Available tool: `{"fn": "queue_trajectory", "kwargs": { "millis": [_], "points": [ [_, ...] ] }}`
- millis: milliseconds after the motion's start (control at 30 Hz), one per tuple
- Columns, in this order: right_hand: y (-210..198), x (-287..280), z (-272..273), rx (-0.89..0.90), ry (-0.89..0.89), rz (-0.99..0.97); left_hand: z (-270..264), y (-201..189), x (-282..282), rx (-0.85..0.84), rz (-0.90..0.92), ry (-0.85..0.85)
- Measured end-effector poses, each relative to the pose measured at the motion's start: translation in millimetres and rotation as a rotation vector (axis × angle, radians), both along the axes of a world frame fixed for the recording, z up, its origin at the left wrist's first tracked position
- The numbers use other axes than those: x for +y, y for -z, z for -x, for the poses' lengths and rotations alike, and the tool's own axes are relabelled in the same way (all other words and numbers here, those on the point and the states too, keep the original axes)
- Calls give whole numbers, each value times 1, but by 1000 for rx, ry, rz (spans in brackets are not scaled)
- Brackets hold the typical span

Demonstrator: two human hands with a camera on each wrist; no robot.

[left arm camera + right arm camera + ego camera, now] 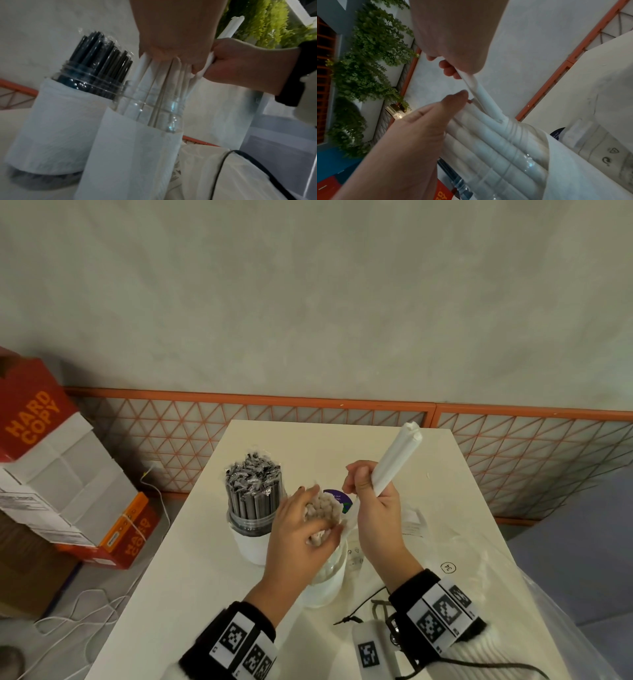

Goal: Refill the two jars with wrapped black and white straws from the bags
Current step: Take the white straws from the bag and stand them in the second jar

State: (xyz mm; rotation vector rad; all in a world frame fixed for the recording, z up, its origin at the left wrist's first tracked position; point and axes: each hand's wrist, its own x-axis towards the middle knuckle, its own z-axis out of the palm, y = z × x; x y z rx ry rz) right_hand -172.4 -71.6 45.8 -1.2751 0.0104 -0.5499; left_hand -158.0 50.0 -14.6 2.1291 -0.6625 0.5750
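1. Pale plaster wall and an orange lattice fence close off the far edge of the white bench, which carries both jars and a clear plastic bag.
2. Left of the left grip stands the black-straw jar, packed tight with wrapped black straws whose tops rise well above its rim. I judge that half of the task done or nearly so.
3. The white-straw jar, sleeved in white paper, sits directly under the left hand. Its fingers are spread and loosely curled round the tops of the white straws already standing inside, gathering them to one side.
4. Just right of that hand, the right hand is closed round a small bundle of wrapped white straws, held slanting up and away. The lower ends point down toward the jar mouth; the right wrist view shows them at the rim, beside the standing straws.
5. The left wrist view shows open room in the white jar's neck, so by my reading more can go in.
6. Still to do: seat this bundle, then top up from the bag lying right of and beneath the right grip. Whether any straws are left in the bag I cannot tell.
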Motion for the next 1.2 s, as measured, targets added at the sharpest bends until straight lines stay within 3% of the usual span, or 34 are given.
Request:
{"fn": "queue_trajectory", "kwargs": {
  "millis": [200, 500, 700, 767, 833, 933, 1000, 1100, 1200],
  "points": [
    [5, 4, -2, 27, -20, 40, 2, 2, 6, 39, 97, 83],
    [6, 7, -9, 105, 124, -56, 10, 1, 7, 8, -110, 62],
    [10, 15, 1, 136, -24, 51, 14, -10, 0, -45, -173, -28],
    [6, 13, 1, 140, -81, 113, 14, -14, 3, -5, -182, -53],
    [4, 7, 0, 157, -139, 153, 11, -16, 8, 50, -307, -119],
    [5, -5, 0, 235, -151, 182, 5, -21, 12, 292, -407, -180],
    [5, -12, 0, 245, -137, 96, 5, -20, 9, 363, -347, -137],
    [1, -19, -2, 160, -146, -51, 4, -20, 8, 313, -236, -97],
    [0, -21, 0, 77, -149, -84, 2, -21, 11, 345, -207, -72]
  ]
}}
